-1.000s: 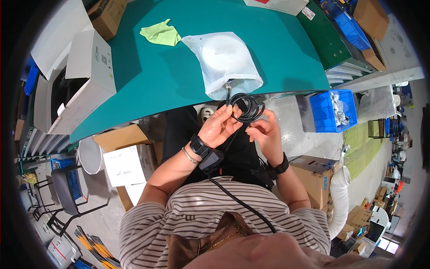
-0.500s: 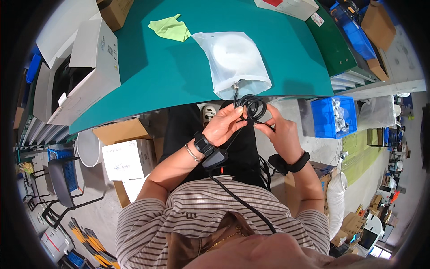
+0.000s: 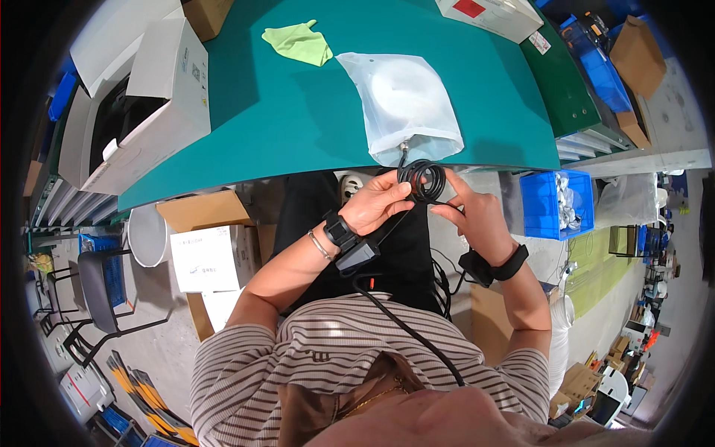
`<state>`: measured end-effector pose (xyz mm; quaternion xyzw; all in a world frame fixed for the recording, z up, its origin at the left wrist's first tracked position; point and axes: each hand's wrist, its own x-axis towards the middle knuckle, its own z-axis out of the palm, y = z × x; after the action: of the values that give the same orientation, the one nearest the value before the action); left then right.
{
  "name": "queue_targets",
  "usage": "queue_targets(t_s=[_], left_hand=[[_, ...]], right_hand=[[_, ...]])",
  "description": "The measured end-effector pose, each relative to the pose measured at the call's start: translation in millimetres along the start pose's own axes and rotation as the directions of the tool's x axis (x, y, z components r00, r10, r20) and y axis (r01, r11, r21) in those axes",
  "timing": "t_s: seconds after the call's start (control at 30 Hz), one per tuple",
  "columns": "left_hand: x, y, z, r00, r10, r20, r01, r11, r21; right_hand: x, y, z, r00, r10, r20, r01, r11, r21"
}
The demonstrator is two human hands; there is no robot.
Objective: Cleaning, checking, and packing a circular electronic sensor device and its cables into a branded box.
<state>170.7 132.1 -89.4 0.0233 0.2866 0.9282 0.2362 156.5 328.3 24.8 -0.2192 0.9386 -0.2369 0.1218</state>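
Observation:
Just off the table's near edge, my left hand (image 3: 376,203) pinches the left side of a coiled black cable (image 3: 430,195) between thumb and fingers. My right hand (image 3: 479,216) is at the coil's right side, its fingers curled round a strand of the cable and the thumb below. From the top of the coil the cable runs up to a metal connector at the mouth of a translucent plastic bag (image 3: 439,140). Inside that bag, a round white object (image 3: 406,88) shows through. The bag lies flat on the green table (image 3: 305,112).
A light green cloth (image 3: 299,45) lies beyond the bag. An open white carton (image 3: 175,97) stands at the table's left, another white box (image 3: 495,16) at the far right. Below the table are a blue crate (image 3: 542,212) with bagged items and a carton (image 3: 205,257).
The view has shifted slightly, so the table and bag sit further right. My left hand keeps the coil; my right thumb has moved a little away from the coil's lower side.

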Motion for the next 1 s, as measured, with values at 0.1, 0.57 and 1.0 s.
queue_targets(t_s=[0.1, 0.57, 1.0], left_hand=[[1, -1, -2, 0.999, -0.035, 0.005, 0.035, 0.999, 0.011], [4, -10, -10, 0.982, 0.051, 0.18, -0.015, 0.981, -0.194], [-2, 10, -17, 0.973, 0.024, 0.23, -0.041, 0.997, 0.068]], right_hand=[[2, 2, 0, 0.999, -0.041, 0.018, 0.042, 0.995, -0.091], [-15, 31, 16, 0.935, 0.136, 0.328, -0.272, 0.869, 0.414], [-51, 88, -15, 0.842, 0.367, 0.395, -0.538, 0.601, 0.591]])
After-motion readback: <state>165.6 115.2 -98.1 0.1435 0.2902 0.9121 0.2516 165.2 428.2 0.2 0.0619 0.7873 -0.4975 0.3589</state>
